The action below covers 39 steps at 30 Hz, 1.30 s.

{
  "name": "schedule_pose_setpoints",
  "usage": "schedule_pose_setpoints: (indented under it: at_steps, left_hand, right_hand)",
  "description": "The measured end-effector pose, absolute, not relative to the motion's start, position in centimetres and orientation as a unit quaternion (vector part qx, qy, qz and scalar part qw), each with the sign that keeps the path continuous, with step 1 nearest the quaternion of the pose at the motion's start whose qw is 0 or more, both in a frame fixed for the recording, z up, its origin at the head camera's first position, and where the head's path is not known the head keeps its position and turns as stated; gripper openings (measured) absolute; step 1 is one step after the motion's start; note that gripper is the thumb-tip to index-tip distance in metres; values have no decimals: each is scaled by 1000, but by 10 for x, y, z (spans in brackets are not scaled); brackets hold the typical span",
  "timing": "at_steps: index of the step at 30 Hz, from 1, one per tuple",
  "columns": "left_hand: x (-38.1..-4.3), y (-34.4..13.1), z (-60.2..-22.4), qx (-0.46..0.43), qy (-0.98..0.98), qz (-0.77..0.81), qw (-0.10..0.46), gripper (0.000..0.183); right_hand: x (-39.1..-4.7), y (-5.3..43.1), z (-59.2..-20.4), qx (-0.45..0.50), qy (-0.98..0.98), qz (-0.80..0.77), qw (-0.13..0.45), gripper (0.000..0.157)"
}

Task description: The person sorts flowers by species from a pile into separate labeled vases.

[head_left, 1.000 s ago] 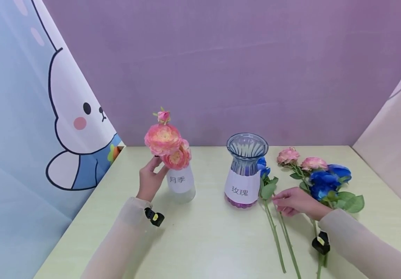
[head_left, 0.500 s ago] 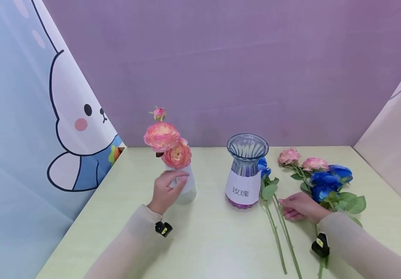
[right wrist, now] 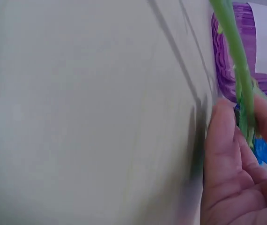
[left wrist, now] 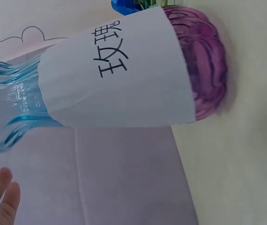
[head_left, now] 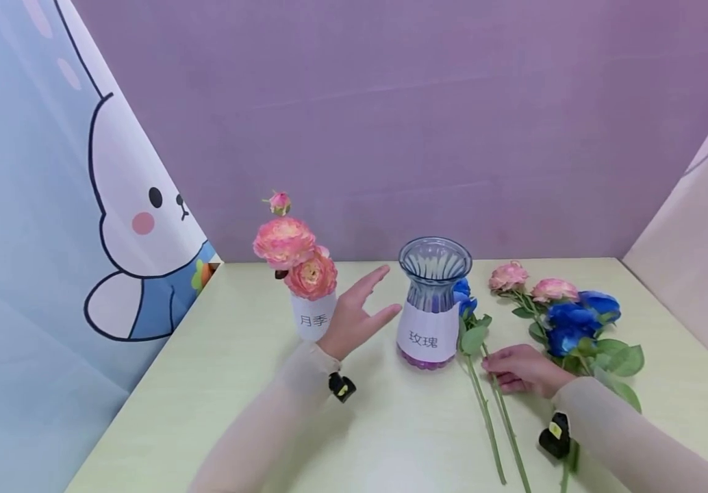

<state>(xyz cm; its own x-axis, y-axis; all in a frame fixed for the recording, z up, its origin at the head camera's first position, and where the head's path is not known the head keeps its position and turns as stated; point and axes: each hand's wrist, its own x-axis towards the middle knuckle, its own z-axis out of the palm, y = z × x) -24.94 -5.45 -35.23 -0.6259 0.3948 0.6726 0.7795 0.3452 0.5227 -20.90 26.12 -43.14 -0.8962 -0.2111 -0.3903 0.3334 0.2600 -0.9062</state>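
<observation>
Nearest me, two green stems (head_left: 487, 420) lie on the table (head_left: 175, 418), right of middle, one running out of view; the right hand (head_left: 528, 370) pinches that one between thumb and fingers, a fingertip hold probably because it's thin and low; which bloom it bears I can't make out; the right sleeve (head_left: 643, 435) hides other stems. The left hand (head_left: 357, 316) spreads wide, thumb apart, holding nothing, near the glass vase (head_left: 429, 315) but apart from it; that vase stands upright, label facing the person, presumably for reading, and partly hides a blue flower (head_left: 466, 302); the left vase (head_left: 311, 323) keeps coral flowers (head_left: 289, 243) upright, its base mostly hidden by hand and sleeve. Far right, pink blooms (head_left: 554, 290) and blue blooms (head_left: 571, 327) lie heads away, perhaps to leave stems within reach; purple cloth (head_left: 415, 130) hides whatever is beyond.
</observation>
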Motion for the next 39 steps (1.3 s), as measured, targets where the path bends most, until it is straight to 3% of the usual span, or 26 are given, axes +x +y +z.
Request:
schedule_pose_setpoints:
  at_steps: [14,25,35,39]
  left_hand:
    - [-259,-20,-350,-337,-772,-477,250,52]
    - [-264,-7,-367,-332,-774,-503,194,69]
    - [-265,-5,-371,-340,-767,-507,200,67]
    - [-267,-5,-372,-346,-768,-500,202,67]
  right_hand:
    - [-211,255,-427,79,758,-618,194,28]
    - [-213,256,-428,79,727,-660,171,28]
    - [-207,256,-418,89,729,-671,106,24]
    - [-204,254,-410,74,721,-685,69,14]
